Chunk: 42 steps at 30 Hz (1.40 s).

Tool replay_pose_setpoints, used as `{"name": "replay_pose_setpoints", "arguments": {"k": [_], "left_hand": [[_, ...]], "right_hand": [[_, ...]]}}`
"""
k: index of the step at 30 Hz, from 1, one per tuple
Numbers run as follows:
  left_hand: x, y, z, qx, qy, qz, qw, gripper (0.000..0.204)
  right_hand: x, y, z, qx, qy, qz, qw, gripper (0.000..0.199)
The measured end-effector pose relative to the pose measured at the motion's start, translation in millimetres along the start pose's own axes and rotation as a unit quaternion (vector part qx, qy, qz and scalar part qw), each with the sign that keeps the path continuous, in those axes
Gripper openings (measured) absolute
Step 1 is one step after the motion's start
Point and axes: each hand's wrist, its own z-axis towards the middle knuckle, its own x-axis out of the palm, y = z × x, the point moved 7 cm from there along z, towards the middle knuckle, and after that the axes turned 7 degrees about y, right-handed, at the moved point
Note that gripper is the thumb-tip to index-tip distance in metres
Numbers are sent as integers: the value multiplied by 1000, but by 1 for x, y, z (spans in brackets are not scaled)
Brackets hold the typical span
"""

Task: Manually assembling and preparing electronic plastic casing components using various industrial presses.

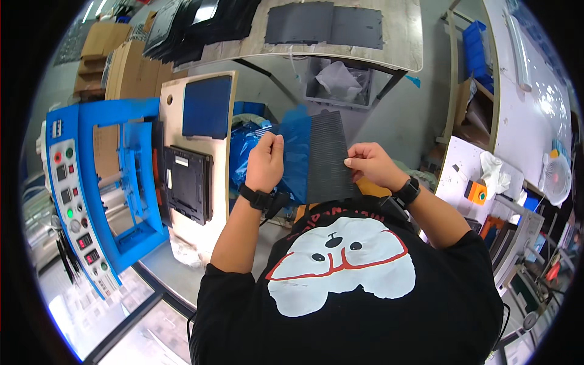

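In front of my chest, a dark, finely ribbed flat panel (pixel 328 159) is held up between my hands. My right hand (pixel 378 166) pinches its right edge between thumb and fingers. A translucent blue film (pixel 295 157) covers or adjoins the panel's left side, and my left hand (pixel 265 165) is closed on the film's left edge. How far the film still sticks to the panel, I cannot tell. Left of my left hand, a pale wooden board (pixel 220 182) carries a blue-faced panel (pixel 207 107) and a stack of black trays or frames (pixel 187 182).
A blue machine (pixel 131 237) with a button panel stands at the left. Ahead, a wooden table (pixel 243 48) bears two dark panels (pixel 328 25) and piled black parts (pixel 194 27). Beneath it sits a grey bin (pixel 365 100). An orange button box (pixel 476 192) is on the right bench.
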Motion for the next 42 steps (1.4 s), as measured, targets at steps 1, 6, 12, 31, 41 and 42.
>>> {"name": "replay_pose_setpoints", "arguments": {"k": [1, 6, 12, 31, 41, 42], "left_hand": [[-6, 0, -5, 1, -21, 3, 1000, 28], [-26, 34, -30, -18, -91, -5, 996, 32], [-33, 118, -66, -128, -150, -82, 977, 36], [111, 500, -164, -318, -259, -176, 895, 37], [164, 633, -75, -379, -212, -152, 888, 44], [157, 651, -73, -382, -212, -167, 884, 43]], "right_hand": [[-2, 0, -1, 6, 4, 6, 1000, 9], [-16, -3, 7, 47, 28, 3, 999, 8], [-34, -6, 20, 106, 47, -14, 993, 7], [-106, 67, 66, 181, -215, -199, 939, 7], [134, 104, 159, 70, -115, -163, 977, 11], [154, 96, 172, 73, -103, -170, 977, 11]]}}
